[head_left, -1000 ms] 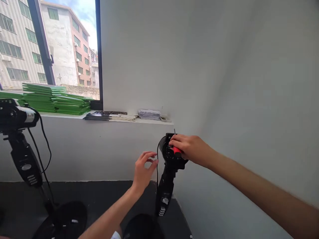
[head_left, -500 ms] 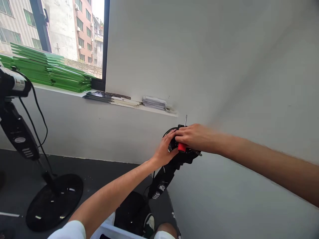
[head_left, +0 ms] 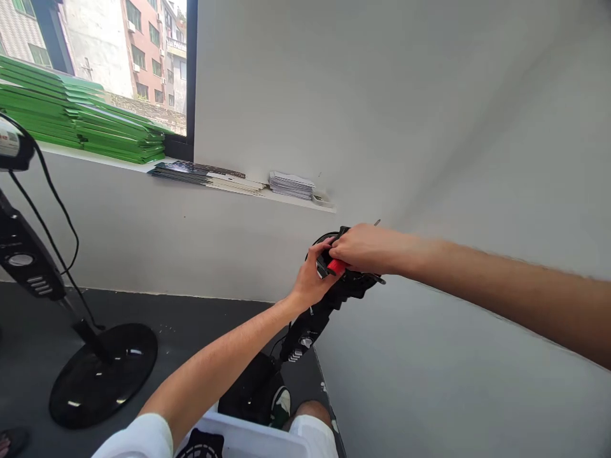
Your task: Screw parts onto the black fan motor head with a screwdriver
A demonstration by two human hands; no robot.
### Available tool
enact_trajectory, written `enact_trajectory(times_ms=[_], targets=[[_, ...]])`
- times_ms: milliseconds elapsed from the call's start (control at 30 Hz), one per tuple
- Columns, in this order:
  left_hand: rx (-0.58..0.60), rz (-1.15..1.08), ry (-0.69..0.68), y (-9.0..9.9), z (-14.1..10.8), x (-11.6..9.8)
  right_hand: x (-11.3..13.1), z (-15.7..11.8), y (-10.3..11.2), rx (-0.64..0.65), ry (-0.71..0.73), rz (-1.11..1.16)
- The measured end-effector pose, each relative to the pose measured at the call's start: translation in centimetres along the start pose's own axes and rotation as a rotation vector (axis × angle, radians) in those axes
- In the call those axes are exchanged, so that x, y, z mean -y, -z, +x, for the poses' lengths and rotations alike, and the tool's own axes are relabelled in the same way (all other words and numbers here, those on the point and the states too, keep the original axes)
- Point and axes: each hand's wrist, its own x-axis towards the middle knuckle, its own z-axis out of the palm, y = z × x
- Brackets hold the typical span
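A black fan stand (head_left: 305, 331) leans up from the floor near the wall corner, its motor head partly covered by both hands. My right hand (head_left: 360, 247) is closed around a screwdriver with a red handle (head_left: 337, 266); the metal shaft's tip pokes out above the wrist. Against the left side of the motor head, my left hand (head_left: 312, 277) is curled, thumb and fingers gripping its edge close to the red handle. What lies under the fingers is hidden.
A second black fan stand (head_left: 28, 254) with a round base (head_left: 105, 375) is at the left. Green folders (head_left: 109, 127) and paper stacks (head_left: 291, 185) lie on the sill. Below is a white bin (head_left: 258, 439) holding a black part (head_left: 203, 444).
The screwdriver has tilted from nearly upright to slanting, its tip now toward the right. The view has shifted, and more of the white bin with a black part shows.
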Motion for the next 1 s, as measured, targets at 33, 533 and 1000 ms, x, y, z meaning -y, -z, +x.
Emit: enact_trajectory(times_ms=[33, 533, 1000], targets=[[-0.003, 0.0, 0.005, 0.1, 0.0, 0.0, 0.1, 0.1, 0.2, 0.007, -0.013, 0.009], [-0.04, -0.007, 0.051, -0.2, -0.5, -0.5, 0.5, 1.2, -0.5, -0.058, -0.11, 0.186], [0.001, 0.101, 0.014, 0.1, 0.5, -0.3, 1.2, -0.3, -1.7, -0.212, -0.287, 0.08]])
